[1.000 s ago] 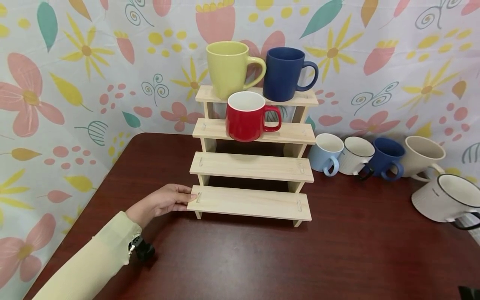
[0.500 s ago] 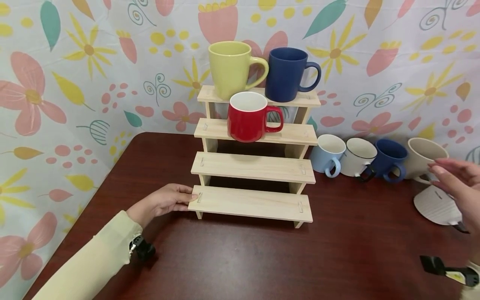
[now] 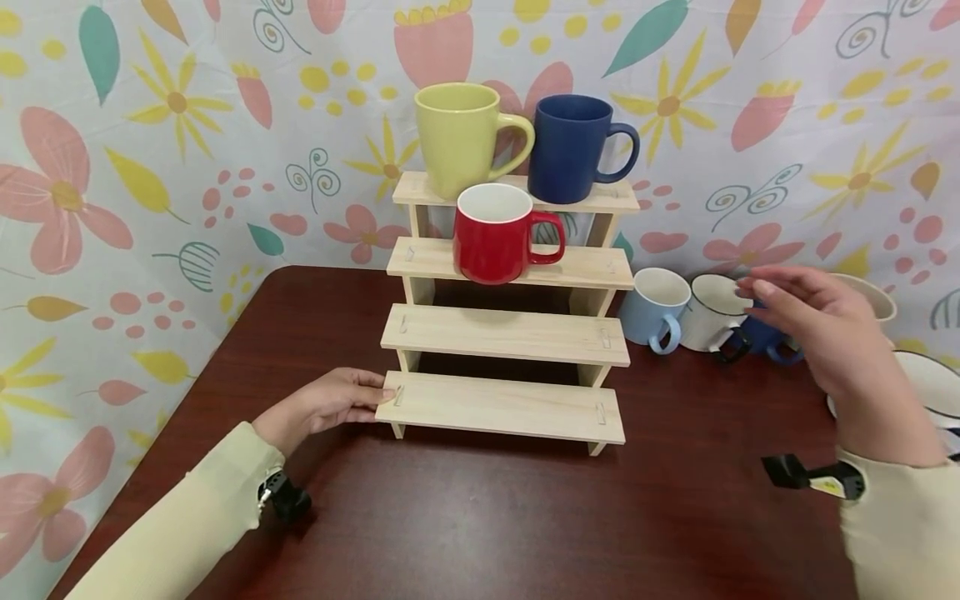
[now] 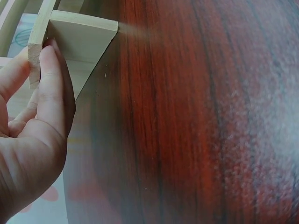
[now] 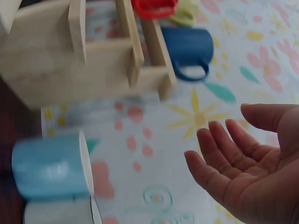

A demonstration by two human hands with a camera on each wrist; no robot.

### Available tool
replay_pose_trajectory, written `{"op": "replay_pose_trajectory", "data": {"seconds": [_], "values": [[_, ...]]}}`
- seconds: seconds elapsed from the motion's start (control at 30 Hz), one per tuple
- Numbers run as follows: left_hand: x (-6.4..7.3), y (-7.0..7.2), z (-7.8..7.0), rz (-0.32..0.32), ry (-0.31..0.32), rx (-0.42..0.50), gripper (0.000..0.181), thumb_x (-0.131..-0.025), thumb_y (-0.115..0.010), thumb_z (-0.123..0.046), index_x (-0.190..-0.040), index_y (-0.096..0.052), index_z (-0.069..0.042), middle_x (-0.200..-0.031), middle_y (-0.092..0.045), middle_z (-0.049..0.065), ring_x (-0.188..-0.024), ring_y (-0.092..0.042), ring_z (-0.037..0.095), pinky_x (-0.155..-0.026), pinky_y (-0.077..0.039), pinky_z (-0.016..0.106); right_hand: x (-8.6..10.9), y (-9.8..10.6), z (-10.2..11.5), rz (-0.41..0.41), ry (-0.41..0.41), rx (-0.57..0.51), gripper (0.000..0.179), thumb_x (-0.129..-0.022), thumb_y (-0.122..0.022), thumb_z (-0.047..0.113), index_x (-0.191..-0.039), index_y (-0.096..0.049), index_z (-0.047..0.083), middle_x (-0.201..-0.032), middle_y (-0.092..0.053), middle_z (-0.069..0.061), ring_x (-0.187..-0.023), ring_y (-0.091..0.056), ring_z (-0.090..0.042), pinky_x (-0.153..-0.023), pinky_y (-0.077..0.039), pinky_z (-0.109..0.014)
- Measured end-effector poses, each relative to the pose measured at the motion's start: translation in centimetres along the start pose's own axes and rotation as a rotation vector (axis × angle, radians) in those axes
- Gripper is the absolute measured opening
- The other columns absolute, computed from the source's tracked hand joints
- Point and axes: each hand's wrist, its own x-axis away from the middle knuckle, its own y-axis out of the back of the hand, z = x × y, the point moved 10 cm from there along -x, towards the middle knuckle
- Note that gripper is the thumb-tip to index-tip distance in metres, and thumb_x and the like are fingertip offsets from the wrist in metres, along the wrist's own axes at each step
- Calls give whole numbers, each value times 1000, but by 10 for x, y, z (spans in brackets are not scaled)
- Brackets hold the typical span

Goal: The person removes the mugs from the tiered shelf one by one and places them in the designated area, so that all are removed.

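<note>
My left hand [image 3: 330, 404] pinches the left end of the lowest step of a wooden tiered shelf [image 3: 498, 408]. In the left wrist view, thumb and fingers [image 4: 51, 88] lie on either side of the board's end [image 4: 35, 60]. Over the row of mugs at the right, my right hand [image 3: 832, 333] holds nothing, its fingers loosely bent in the right wrist view. It partly covers a dark blue mug [image 3: 763, 335] and a beige mug [image 3: 862, 292]. Left of it stand a white mug with a black handle [image 3: 705, 325] and a light blue mug [image 3: 651, 312].
A yellow mug [image 3: 453, 142] and a navy mug [image 3: 566, 154] stand on the shelf's top step, a red mug [image 3: 491, 242] one step below. A large white mug [image 3: 930, 383] lies partly behind the right forearm. A flowered cloth [image 3: 247, 150] hangs behind the dark wooden table [image 3: 450, 525].
My right hand has come into view from the right and moved left across the mugs. The left hand keeps its hold on the shelf's lowest step.
</note>
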Motion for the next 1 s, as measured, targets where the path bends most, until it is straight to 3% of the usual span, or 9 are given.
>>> {"op": "replay_pose_trajectory", "data": {"seconds": [0.1, 0.23, 0.4, 0.5, 0.63, 0.8, 0.9, 1.0], "values": [[0, 0, 1, 2, -4, 6, 51, -102, -55, -4, -143, -38, 21, -89, -69, -5, -81, -68, 3, -73, -59, 16, -12, -24, -1, 55, -11, -31, 30, -103, -51, -4, -114, -72, 15, -105, -77, 10, -98, -71, 1, -82, -56, -8], [-1, 0, 0, 2, -7, 6, 51, -102, -55, -4, -143, -38, 21, -90, -69, -6, -82, -68, 3, -74, -59, 16, -26, -53, -2, 68, -18, -11, 29, -102, -54, -2, -110, -73, 18, -102, -77, 12, -95, -71, 2, -82, -56, -8], [0, 0, -1, 0, -7, 4, 51, -102, -55, -4, -143, -38, 21, -89, -69, -6, -81, -68, 3, -73, -59, 16, -40, -85, -4, 80, -44, 79, 27, -102, -57, 3, -109, -71, 25, -103, -74, 17, -96, -69, 4, -83, -55, -7], [1, 0, -1, 0, -6, 5, 51, -102, -55, -4, -143, -38, 21, -89, -69, -6, -80, -68, 3, -72, -58, 15, -47, -102, -7, 102, -75, 186, 19, -104, -57, 14, -113, -66, 28, -106, -70, 21, -100, -66, 5, -86, -54, -6], [1, 0, -1, -1, -4, 9, 50, -102, -55, -4, -143, -38, 21, -88, -70, -6, -80, -68, 3, -71, -58, 15, -56, -119, -11, 125, -99, 240, 17, -105, -57, 21, -121, -61, 22, -112, -67, 20, -107, -63, 3, -90, -53, -7], [1, 0, -1, -3, -3, 6, 51, -102, -55, -4, -143, -38, 20, -88, -69, -6, -80, -68, 3, -72, -59, 15, -68, -133, -17, 154, -129, 160, 28, -104, -58, 18, -131, -56, 11, -114, -66, 19, -110, -62, 3, -90, -54, -8], [1, 0, -1, -5, -2, 2, 51, -102, -55, -4, -143, -38, 20, -88, -69, -6, -80, -67, 3, -72, -58, 15, -74, -140, -20, 174, -149, 166, 36, -104, -58, 20, -138, -54, 9, -117, -64, 19, -114, -61, 1, -92, -54, -8], [1, 0, -2, -5, -3, 0, 52, -102, -55, -4, -143, -37, 21, -88, -69, -6, -80, -67, 3, -72, -58, 15, -79, -146, -23, 189, -179, 211, 45, -104, -58, 24, -146, -50, 7, -127, -63, 11, -120, -60, -2, -97, -53, -11]]}}
